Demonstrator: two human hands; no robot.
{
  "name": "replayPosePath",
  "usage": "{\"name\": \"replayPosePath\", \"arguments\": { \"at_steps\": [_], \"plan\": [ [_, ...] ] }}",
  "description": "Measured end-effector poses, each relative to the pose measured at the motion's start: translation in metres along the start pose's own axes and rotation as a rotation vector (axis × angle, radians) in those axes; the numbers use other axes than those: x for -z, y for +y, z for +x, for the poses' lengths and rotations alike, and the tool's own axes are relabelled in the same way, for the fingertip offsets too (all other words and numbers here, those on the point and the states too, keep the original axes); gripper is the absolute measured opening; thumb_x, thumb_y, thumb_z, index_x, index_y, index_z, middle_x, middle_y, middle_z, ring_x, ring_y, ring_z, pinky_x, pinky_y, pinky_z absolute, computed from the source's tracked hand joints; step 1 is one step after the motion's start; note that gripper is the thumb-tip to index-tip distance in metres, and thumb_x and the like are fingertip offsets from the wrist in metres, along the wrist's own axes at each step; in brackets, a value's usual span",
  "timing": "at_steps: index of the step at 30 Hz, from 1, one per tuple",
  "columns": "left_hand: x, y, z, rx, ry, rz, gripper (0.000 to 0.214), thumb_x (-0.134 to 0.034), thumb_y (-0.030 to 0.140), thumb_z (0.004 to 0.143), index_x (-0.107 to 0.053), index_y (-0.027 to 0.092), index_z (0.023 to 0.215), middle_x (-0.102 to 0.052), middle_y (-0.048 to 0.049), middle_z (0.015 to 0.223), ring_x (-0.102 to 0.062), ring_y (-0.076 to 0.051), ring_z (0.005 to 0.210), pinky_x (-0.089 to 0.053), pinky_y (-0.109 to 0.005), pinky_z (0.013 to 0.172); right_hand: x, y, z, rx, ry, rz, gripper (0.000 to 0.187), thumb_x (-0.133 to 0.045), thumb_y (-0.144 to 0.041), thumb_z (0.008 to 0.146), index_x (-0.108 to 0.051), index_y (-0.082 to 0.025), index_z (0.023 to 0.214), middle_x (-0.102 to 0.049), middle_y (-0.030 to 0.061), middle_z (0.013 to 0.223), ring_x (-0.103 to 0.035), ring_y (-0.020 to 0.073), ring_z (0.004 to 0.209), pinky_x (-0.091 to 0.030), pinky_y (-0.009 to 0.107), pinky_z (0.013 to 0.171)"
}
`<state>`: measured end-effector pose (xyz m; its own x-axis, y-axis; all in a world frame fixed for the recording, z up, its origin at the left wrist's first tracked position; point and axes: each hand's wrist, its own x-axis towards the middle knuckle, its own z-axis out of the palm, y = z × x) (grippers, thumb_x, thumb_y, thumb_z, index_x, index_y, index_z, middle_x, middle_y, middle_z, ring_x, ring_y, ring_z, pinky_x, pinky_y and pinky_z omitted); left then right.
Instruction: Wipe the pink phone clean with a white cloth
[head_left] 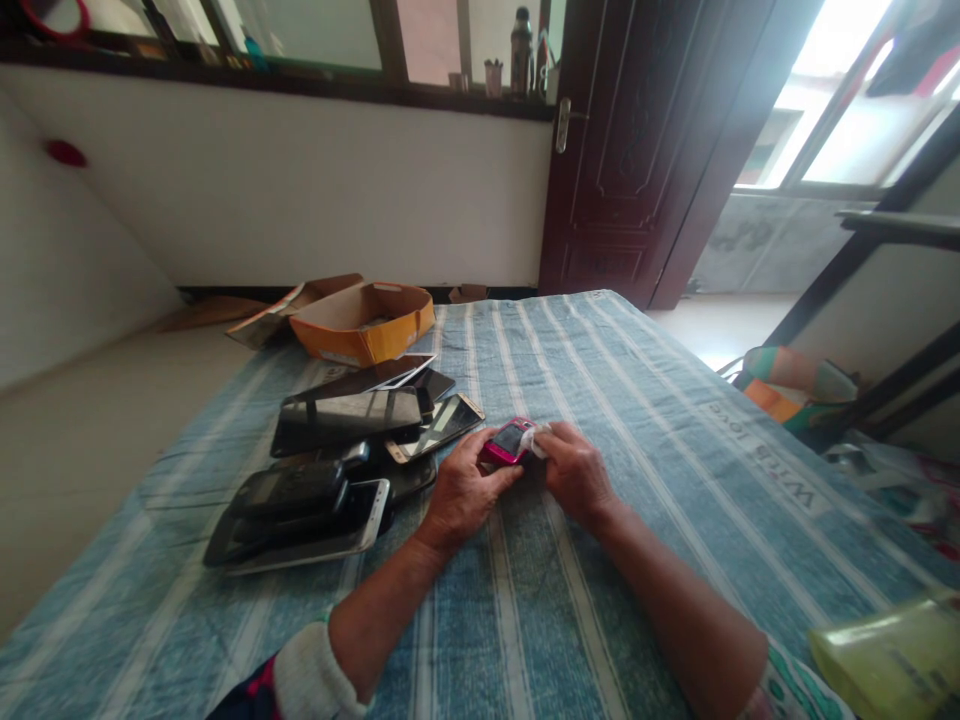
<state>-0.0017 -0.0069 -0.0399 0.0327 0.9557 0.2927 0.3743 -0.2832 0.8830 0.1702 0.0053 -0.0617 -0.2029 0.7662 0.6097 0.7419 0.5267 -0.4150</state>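
Observation:
My left hand point(463, 492) is closed around a small pink mobile phone point(510, 441), thumb along its near edge, dark screen facing up. In my right hand point(576, 474) a crumpled white tissue point(535, 440) is pinched and touches the right side of the phone. Left of my hands lies a loose pile of phones: a gold-framed smartphone point(441, 428), a large black device point(352, 415), a thick black phone point(292, 487) and a white-edged smartphone point(371, 515) near the front. Several of these overlap, so parts of them are hidden.
An open orange cardboard box point(360, 345) stands at the table's far left corner. A blue striped cloth point(675, 490) covers the table. At the right front corner lies a yellow plastic package point(892, 655). Behind are a brown door point(637, 150) and a window ledge with a flask point(521, 55).

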Motion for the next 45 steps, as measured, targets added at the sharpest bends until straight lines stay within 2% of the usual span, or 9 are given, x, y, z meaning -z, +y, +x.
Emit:
{"name": "replayPosePath", "arguments": {
  "at_steps": [4,10,19,23,26,30,37,43,45],
  "plan": [
    [-0.002,-0.003,0.001,0.041,0.001,-0.07,0.045,-0.08,0.03,0.064,-0.067,0.017,0.106,-0.07,-0.0059,0.102,-0.068,-0.023,0.091,-0.053,-0.033,0.085,-0.003,-0.004,-0.001,-0.078,0.014,0.107,0.036,-0.044,0.0,0.078,-0.068,-0.023,0.093,-0.062,0.0037,0.092,-0.058,0.0157,0.084,-0.045,0.023,0.076],
    [-0.001,-0.006,0.004,0.106,-0.019,-0.202,0.043,-0.077,0.027,0.062,-0.068,0.017,0.103,-0.072,-0.0022,0.092,-0.069,-0.02,0.082,-0.054,-0.028,0.077,-0.002,-0.032,-0.006,0.023,0.044,0.182,0.03,-0.042,-0.008,0.085,-0.068,-0.02,0.094,-0.059,0.0058,0.086,-0.057,0.0172,0.08,-0.047,0.025,0.072],
    [0.001,0.003,0.002,0.125,-0.067,-0.253,0.044,-0.075,0.022,0.061,-0.067,0.016,0.104,-0.073,-0.0019,0.094,-0.069,-0.02,0.085,-0.054,-0.026,0.078,0.0,-0.035,-0.006,0.062,0.085,0.203,0.028,-0.042,-0.006,0.085,-0.066,-0.019,0.093,-0.057,0.0047,0.083,-0.055,0.0153,0.075,-0.045,0.025,0.068],
    [0.003,0.012,0.003,0.107,-0.02,-0.155,0.034,-0.073,0.022,0.064,-0.07,0.017,0.097,-0.074,-0.0011,0.089,-0.068,-0.021,0.083,-0.053,-0.027,0.077,0.007,-0.051,-0.008,0.209,0.053,0.068,0.027,-0.039,-0.009,0.089,-0.065,-0.018,0.085,-0.055,0.0056,0.081,-0.051,0.0167,0.075,-0.042,0.026,0.067],
    [0.004,0.017,0.003,0.134,-0.01,-0.211,0.029,-0.072,0.017,0.063,-0.071,0.017,0.092,-0.074,-0.0008,0.086,-0.068,-0.02,0.081,-0.053,-0.026,0.076,0.011,-0.058,-0.008,0.299,0.029,-0.098,0.029,-0.039,-0.013,0.093,-0.063,-0.018,0.078,-0.054,0.0053,0.077,-0.048,0.0171,0.071,-0.039,0.028,0.066],
    [0.003,0.016,0.002,0.234,-0.046,-0.376,0.034,-0.076,0.017,0.06,-0.071,0.017,0.094,-0.074,-0.0011,0.083,-0.069,-0.019,0.078,-0.053,-0.024,0.071,0.009,-0.044,-0.006,0.308,0.024,-0.167,0.03,-0.04,-0.013,0.093,-0.061,-0.019,0.073,-0.054,0.0048,0.075,-0.047,0.0165,0.069,-0.037,0.028,0.064],
    [0.001,0.014,0.001,0.29,-0.062,-0.48,0.043,-0.076,0.008,0.056,-0.07,0.016,0.098,-0.075,-0.0008,0.087,-0.07,-0.018,0.083,-0.053,-0.024,0.077,0.006,-0.012,-0.001,0.05,0.066,-0.044,0.029,-0.039,-0.006,0.089,-0.066,-0.019,0.09,-0.058,0.0052,0.084,-0.054,0.0153,0.078,-0.042,0.023,0.071],
    [0.002,0.016,0.001,0.392,-0.008,-0.542,0.05,-0.081,0.011,0.052,-0.068,0.013,0.1,-0.074,-0.0009,0.083,-0.068,-0.016,0.075,-0.053,-0.024,0.071,0.004,-0.032,-0.004,0.217,0.015,-0.106,0.025,-0.042,-0.013,0.093,-0.067,-0.019,0.09,-0.058,0.0055,0.084,-0.053,0.0167,0.076,-0.042,0.025,0.069],
    [0.003,0.016,0.001,0.419,0.002,-0.575,0.051,-0.082,0.011,0.051,-0.068,0.013,0.099,-0.074,-0.0008,0.08,-0.068,-0.016,0.074,-0.052,-0.024,0.071,0.003,-0.028,-0.003,0.193,0.0,-0.114,0.023,-0.044,-0.013,0.092,-0.066,-0.019,0.089,-0.059,0.0057,0.086,-0.054,0.0164,0.076,-0.042,0.025,0.068]
  ]
}}
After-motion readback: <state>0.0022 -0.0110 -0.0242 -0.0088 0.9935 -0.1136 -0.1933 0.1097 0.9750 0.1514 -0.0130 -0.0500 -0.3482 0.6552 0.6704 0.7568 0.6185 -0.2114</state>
